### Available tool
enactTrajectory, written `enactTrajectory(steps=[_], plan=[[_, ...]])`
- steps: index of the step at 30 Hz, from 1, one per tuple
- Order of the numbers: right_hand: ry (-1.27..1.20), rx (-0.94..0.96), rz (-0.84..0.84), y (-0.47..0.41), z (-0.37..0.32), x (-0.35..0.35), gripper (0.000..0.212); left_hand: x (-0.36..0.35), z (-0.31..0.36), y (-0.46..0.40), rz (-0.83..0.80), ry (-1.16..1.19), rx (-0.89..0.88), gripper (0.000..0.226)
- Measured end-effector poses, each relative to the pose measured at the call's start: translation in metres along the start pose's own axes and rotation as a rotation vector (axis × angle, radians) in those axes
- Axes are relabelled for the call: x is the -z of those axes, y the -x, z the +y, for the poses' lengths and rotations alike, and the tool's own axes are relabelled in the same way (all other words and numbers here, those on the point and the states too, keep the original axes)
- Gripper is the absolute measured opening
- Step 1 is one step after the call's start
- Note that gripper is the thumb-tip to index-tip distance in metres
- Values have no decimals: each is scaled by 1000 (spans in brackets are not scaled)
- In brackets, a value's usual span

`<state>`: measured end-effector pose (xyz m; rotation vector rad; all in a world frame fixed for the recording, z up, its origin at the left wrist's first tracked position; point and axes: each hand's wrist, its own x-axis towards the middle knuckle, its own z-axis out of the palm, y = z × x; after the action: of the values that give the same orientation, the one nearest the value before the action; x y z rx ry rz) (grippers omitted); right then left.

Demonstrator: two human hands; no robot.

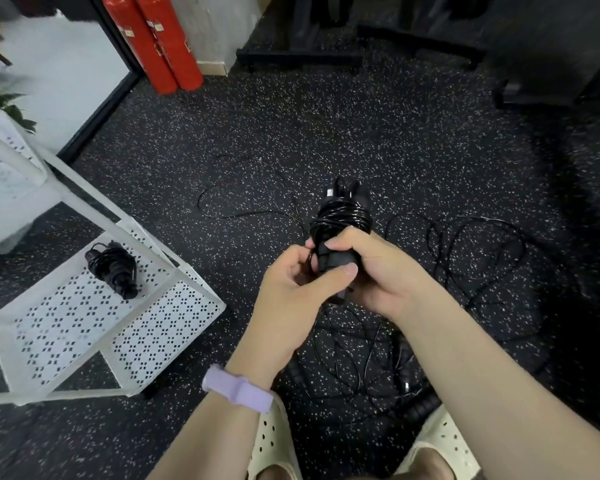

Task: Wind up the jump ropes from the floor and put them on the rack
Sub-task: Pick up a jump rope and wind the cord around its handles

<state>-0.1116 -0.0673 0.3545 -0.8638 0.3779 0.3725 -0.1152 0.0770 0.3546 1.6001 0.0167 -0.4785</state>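
At centre frame, a person's right hand (378,268) wraps its fingers around the handles of a black jump rope (342,220), whose cord is coiled in tight glossy loops just above the fist. The left hand (291,289), fingers curled, meets it from the left, thumb pressed against the handle end and fingertips pinching at the cord. A lilac wristband (238,389) circles the left wrist.

Below and to the right of the hands, loose black ropes (465,258) sprawl in tangled loops over the speckled black floor (361,126), and one thin strand (243,188) curves off to the left. Cream perforated clogs (274,445) show at the bottom edge.

At lower left stands a white perforated rack (118,334), with one already wound rope bundle (113,268) lying on its shelf. Two red cylinders (153,43) lean at upper left; dark equipment frames (302,57) cross the top.
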Motion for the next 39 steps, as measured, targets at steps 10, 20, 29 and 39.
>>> enactTrajectory(steps=[10, 20, 29, 39], plan=[[-26, -26, -16, 3, -8, 27, 47, -14, 1, 1, -148, 73, 77, 58], [-208, -63, -44, 8, -32, 42, 39, -25, 3, -4, -284, 63, -28, 23], [-424, -46, -77, 10, -26, 39, 31, -36, 3, -6, -186, 214, -6, 33], [-579, 15, -113, 1, -29, 15, 42, -32, 15, -4, -92, 222, -87, 36]])
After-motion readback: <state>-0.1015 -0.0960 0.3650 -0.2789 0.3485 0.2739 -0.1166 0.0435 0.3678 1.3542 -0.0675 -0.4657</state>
